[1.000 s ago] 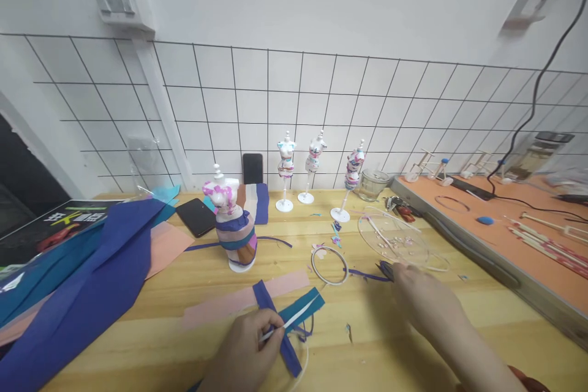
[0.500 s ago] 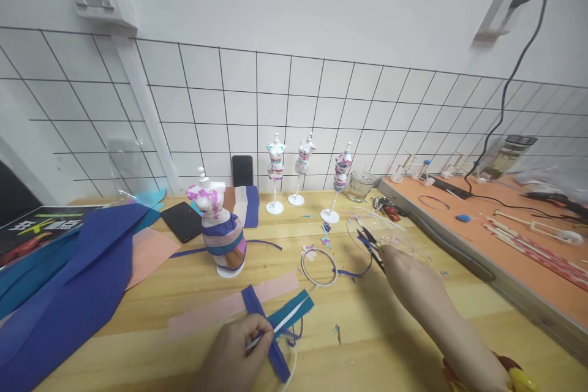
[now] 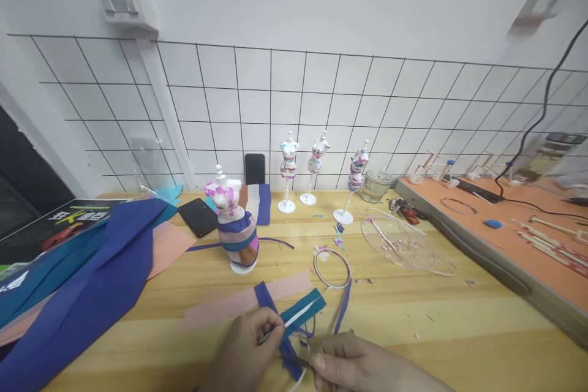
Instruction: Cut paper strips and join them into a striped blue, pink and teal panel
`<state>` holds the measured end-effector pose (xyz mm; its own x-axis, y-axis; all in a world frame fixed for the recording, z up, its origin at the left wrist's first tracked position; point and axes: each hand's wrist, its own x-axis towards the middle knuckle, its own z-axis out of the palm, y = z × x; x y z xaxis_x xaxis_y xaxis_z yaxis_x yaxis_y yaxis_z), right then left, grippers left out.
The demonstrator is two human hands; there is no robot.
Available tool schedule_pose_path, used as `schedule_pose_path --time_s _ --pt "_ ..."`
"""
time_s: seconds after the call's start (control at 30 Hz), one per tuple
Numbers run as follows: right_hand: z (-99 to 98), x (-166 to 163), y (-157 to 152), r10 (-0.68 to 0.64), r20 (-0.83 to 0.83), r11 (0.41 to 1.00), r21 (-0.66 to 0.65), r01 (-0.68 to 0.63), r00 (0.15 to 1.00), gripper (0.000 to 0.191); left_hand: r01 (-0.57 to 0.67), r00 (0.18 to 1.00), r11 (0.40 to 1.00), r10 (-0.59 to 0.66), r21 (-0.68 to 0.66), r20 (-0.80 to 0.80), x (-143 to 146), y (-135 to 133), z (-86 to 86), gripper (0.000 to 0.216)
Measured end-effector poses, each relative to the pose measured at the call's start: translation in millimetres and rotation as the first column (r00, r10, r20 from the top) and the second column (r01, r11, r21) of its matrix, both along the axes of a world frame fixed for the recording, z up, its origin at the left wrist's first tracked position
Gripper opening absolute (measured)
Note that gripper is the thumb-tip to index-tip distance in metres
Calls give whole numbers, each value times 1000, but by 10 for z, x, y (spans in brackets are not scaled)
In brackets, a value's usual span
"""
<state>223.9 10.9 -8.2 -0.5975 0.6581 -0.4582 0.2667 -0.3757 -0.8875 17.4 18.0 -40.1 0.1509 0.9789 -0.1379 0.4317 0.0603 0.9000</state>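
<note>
My left hand (image 3: 252,349) is closed in a pinch on a thin white strip (image 3: 301,312), whose free end lies over a teal fabric strip (image 3: 312,303). A dark blue fabric strip (image 3: 266,297) crosses beneath, and thin blue ribbon curls beside it. My right hand (image 3: 349,361) is closed close by, at the lower edge. A slim dark pointed tool (image 3: 304,363) sticks out of its fingers over the blue strip; the rest is hidden, and I cannot tell its exact kind. A narrow blue ribbon (image 3: 344,306) runs from near a metal ring (image 3: 331,268) toward my right hand.
A small mannequin torso (image 3: 236,226) wrapped in fabric strips stands at left, with three mini mannequins (image 3: 288,162) behind. Large blue fabric (image 3: 114,257), a black phone (image 3: 198,217), a glass jar (image 3: 375,185), a clear round sheet (image 3: 404,242) and an orange board (image 3: 500,214) surround the work area.
My right hand has come from the clear sheet at right to beside my left hand, with the dark tool. The blue ribbon by the ring now points toward me. The view has turned slightly left.
</note>
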Motion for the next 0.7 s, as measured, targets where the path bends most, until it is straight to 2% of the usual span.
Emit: schedule_pose_path --time_s 0.13,0.27,0.5,0.7 --pt "-44 -47 39 -116 79 984 -124 125 990 48 -4 998 999 7 -45 66 -1 15 1 19" --pt "-78 -83 91 -171 94 951 -244 189 981 46 -8 994 996 18 -90 108 -4 25 24 20" --pt "-114 -119 112 -196 37 930 -311 197 980 45 -38 986 993 55 -110 157 21 21 73 20" --pt "-104 -108 89 -244 96 911 -317 262 965 44 -60 981 993 78 -106 175 25 15 69 20"
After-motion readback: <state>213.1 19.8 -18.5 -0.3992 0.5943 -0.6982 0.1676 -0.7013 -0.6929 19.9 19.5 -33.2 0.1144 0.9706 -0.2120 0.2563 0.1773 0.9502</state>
